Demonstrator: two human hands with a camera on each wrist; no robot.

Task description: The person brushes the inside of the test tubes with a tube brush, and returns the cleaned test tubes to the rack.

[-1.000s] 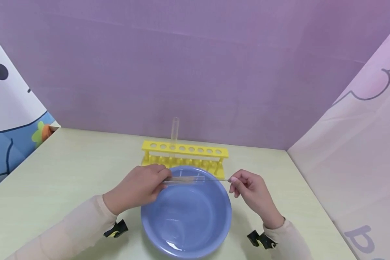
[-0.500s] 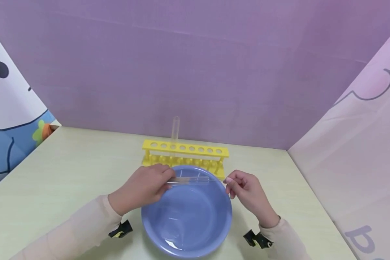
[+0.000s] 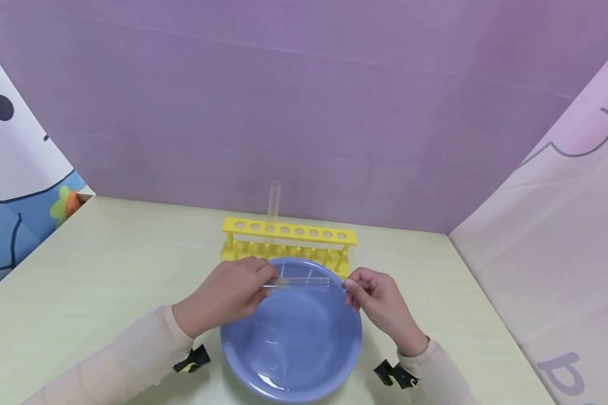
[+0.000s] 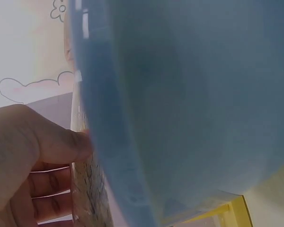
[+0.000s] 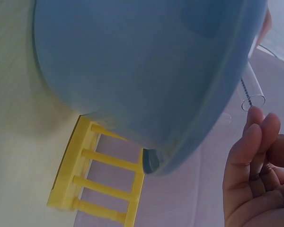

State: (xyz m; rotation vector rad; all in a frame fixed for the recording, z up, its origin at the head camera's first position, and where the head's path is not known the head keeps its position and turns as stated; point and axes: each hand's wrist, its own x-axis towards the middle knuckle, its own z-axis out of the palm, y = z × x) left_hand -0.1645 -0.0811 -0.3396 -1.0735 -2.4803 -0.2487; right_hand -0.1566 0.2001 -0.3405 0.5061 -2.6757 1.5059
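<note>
Gripping a clear test tube [image 3: 311, 281] in the left hand [image 3: 233, 287], thumb on one side and fingers curled round the other. Holding it nearly level above the far part of a blue basin [image 3: 296, 349], mouth turned toward the right hand [image 3: 380, 295]. Inside the tube, close to the left fingers, a brush [image 4: 92, 194] with pale and dark bristles, on a twisted wire [image 5: 246, 92] leading out through the mouth. Pinching that wire between thumb and fingertips of the right hand, just beside the mouth of the tube and near the basin's right rim. Inside the basin, bright glints; impossible to tell whether from liquid.

Just behind the basin, on the pale desk [image 3: 147, 242], a yellow rack [image 3: 306, 239], partly hidden by the basin, with a row of round holes along the top bar. Upright in the third hole from the left, a second tube [image 3: 274, 201], also clear, rising well above the bar.

Over both forearms, pale sleeves [image 3: 147, 343]; below the wrists, black bands [image 3: 191, 360] with yellow marks. Beyond the desk, a purple panel [image 3: 304, 112]; to the left, a printed panel [image 3: 20, 163] with a cartoon figure; to the right, a pale pink panel [image 3: 562, 253] with outlined shapes.
</note>
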